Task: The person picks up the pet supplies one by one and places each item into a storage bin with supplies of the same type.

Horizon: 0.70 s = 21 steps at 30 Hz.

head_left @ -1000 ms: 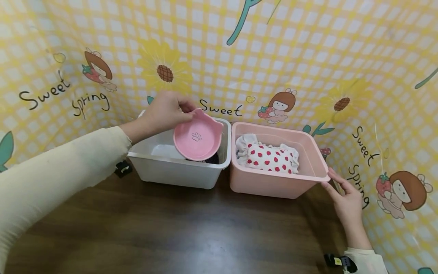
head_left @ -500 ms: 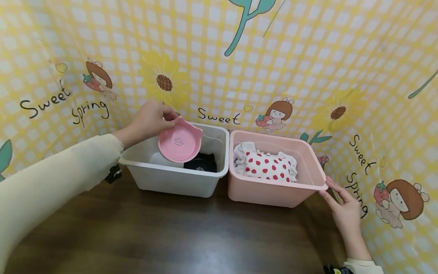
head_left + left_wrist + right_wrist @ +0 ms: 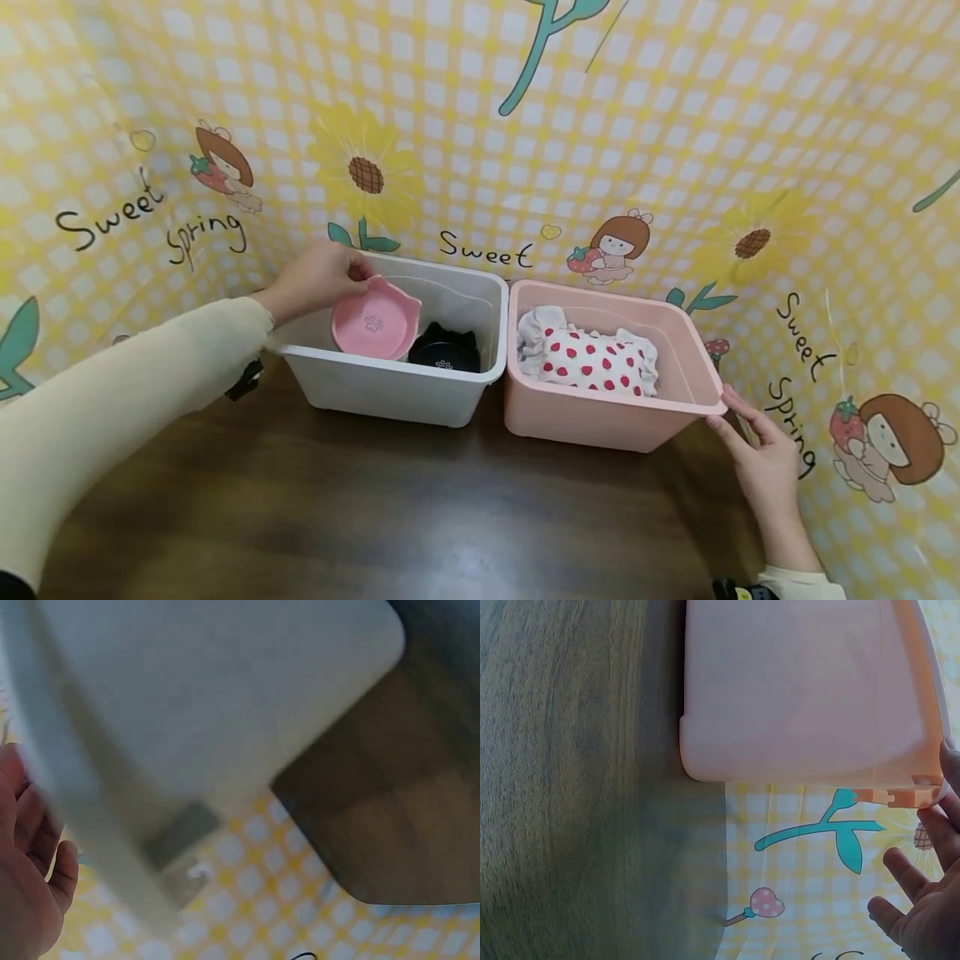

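My left hand (image 3: 318, 282) pinches the upper edge of a pink cat-eared bowl (image 3: 375, 321) with a paw print, holding it tilted inside the white bin (image 3: 390, 392). Beside it in that bin lies a black cat-eared bowl (image 3: 445, 346), its lower part hidden by the front wall. At the right, my right hand (image 3: 765, 467) grips the front corner of the pink bin (image 3: 585, 419) between thumb and fingers; the right wrist view shows the fingers (image 3: 907, 874) at the rim. A ruffled white pillow with red strawberries (image 3: 596, 358) lies in the pink bin.
Both bins stand side by side on a dark wooden table (image 3: 420, 517). A yellow checked cloth (image 3: 450, 125) with printed flowers and figures hangs behind and at the sides. In the left wrist view, the white bin's outer wall (image 3: 225, 682) covers much of the picture.
My left hand has moved left and down with the pink bowl, lowering it into the white bin and uncovering the black bowl. My right hand keeps its place on the pink bin's corner.
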Each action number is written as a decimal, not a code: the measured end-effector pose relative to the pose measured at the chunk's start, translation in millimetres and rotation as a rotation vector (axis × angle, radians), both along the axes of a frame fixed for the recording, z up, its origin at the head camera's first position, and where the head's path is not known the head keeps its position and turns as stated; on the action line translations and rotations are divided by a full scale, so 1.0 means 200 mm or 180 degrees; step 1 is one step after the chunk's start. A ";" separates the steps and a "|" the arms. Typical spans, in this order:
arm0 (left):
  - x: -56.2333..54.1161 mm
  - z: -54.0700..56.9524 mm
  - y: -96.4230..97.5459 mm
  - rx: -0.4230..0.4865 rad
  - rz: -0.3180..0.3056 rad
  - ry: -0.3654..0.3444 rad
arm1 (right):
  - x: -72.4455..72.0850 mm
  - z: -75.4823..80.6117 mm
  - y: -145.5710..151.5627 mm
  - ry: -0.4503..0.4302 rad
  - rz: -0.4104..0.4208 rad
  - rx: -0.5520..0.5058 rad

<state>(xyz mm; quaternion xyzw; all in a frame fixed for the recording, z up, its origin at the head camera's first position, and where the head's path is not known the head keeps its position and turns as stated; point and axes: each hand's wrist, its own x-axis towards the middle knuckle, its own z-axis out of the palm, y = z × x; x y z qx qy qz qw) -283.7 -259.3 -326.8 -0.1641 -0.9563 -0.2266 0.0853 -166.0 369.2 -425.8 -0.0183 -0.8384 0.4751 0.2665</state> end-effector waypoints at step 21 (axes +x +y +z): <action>-0.20 -0.22 -0.06 -0.0418 -0.0214 -0.0180 | 0.00 0.00 0.00 0.0071 0.0039 0.0033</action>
